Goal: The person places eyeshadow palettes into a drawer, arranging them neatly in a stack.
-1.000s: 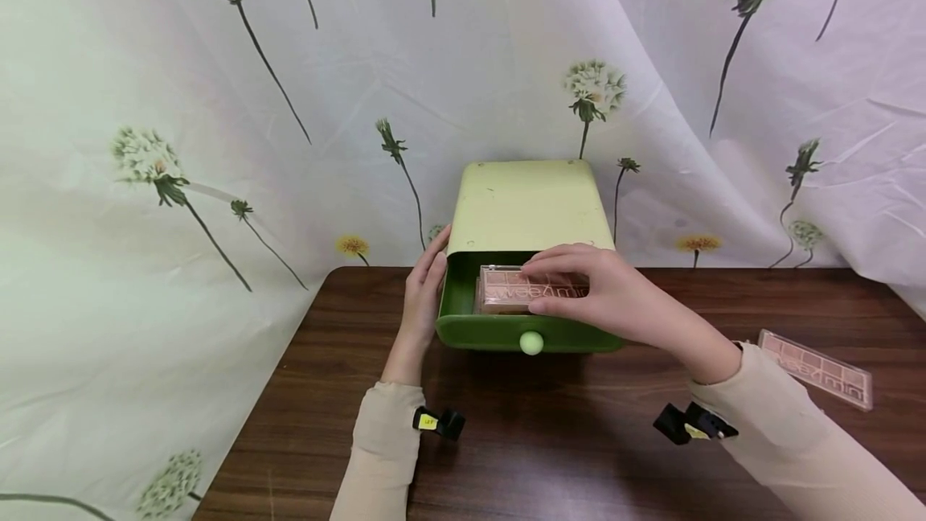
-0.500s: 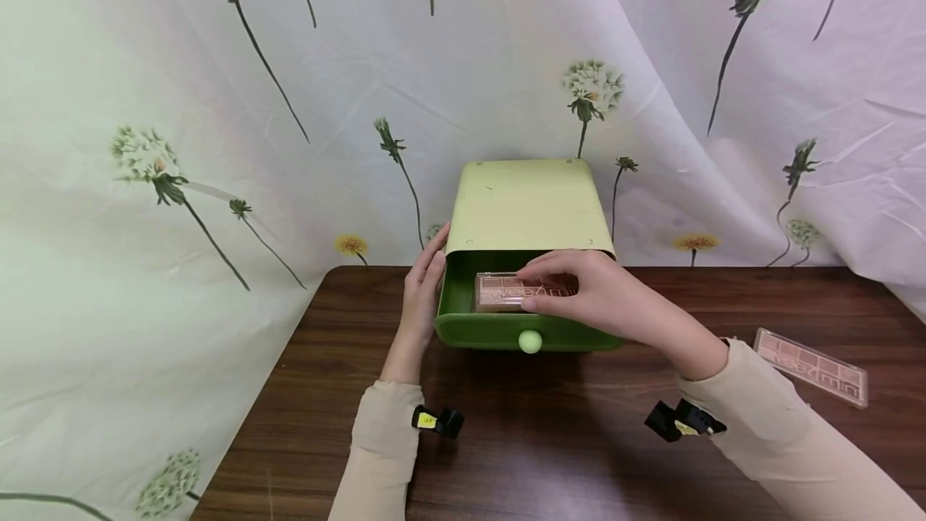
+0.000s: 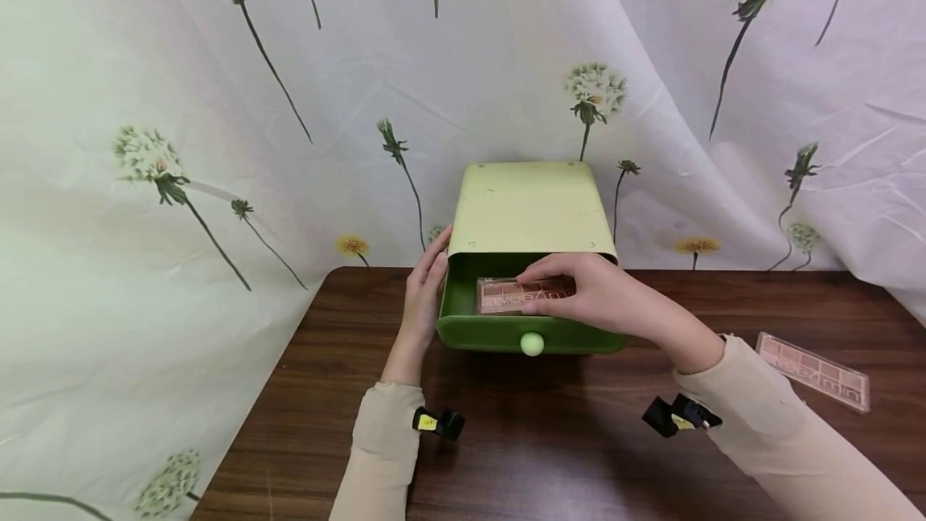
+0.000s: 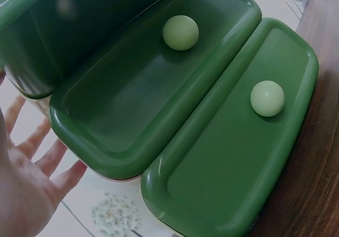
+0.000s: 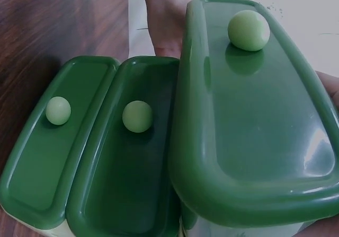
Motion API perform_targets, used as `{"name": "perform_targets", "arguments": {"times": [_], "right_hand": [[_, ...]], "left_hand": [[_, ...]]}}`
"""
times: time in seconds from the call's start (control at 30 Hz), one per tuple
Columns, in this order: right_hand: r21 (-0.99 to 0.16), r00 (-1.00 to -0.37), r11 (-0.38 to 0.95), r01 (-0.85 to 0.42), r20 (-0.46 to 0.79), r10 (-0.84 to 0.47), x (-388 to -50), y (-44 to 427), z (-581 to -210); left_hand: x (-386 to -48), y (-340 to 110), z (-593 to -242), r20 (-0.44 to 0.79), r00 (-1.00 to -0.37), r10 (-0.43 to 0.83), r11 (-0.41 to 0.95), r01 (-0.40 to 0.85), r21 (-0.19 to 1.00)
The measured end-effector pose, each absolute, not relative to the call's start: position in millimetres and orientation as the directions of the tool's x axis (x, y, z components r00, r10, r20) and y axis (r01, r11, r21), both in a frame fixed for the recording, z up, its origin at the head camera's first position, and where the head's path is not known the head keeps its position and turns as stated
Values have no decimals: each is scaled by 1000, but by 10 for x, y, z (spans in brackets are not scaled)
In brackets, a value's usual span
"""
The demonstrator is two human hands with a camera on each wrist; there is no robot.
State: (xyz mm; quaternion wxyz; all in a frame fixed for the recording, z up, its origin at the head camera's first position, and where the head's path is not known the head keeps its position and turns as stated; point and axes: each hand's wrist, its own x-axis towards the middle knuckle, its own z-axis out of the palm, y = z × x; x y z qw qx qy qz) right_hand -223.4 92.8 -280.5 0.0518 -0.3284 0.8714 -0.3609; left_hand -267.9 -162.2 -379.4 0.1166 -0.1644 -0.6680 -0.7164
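A cream-topped cabinet (image 3: 534, 207) with green drawers stands on the table. Its top drawer (image 3: 473, 334) is pulled out. My right hand (image 3: 611, 296) reaches over the drawer's front and pinches a clear-lidded eyeshadow palette (image 3: 499, 297) down inside it; the fingers cover the palette's right end. Whether anything lies under the palette is hidden. My left hand (image 3: 422, 296) rests against the cabinet's left side, its fingers extended, as the left wrist view also shows. In the right wrist view the drawer front (image 5: 265, 120) hides most of the right hand.
A second eyeshadow palette (image 3: 813, 372) lies on the dark wood table (image 3: 550, 441) to the right. Two lower drawers, each with a round knob (image 4: 267, 98), are pushed in. Behind the table hangs a dandelion-print cloth (image 3: 492, 63).
My right hand has lowered the palette further into the drawer and shifted slightly left, and the palette has gone from tilted to flatter. The left hand stays at the cabinet's side.
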Motion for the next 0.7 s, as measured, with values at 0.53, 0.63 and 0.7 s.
{"name": "perform_targets", "arguments": {"times": [0.53,0.63,0.7], "right_hand": [[-596,-782,599,-534,79,-618,-2322,896,-2800],[-590,-783,606,-534,73,-618,-2328,891,-2800],[-592,-780,601,-537,75,-622,-2326,889,-2792]], "left_hand": [[-2675,-1625,-3795,396,-917,47,-75,392,917],[-2669,-1623,-3788,396,-917,49,-73,392,917],[-2668,-1625,-3788,397,-917,49,-75,393,917]]}}
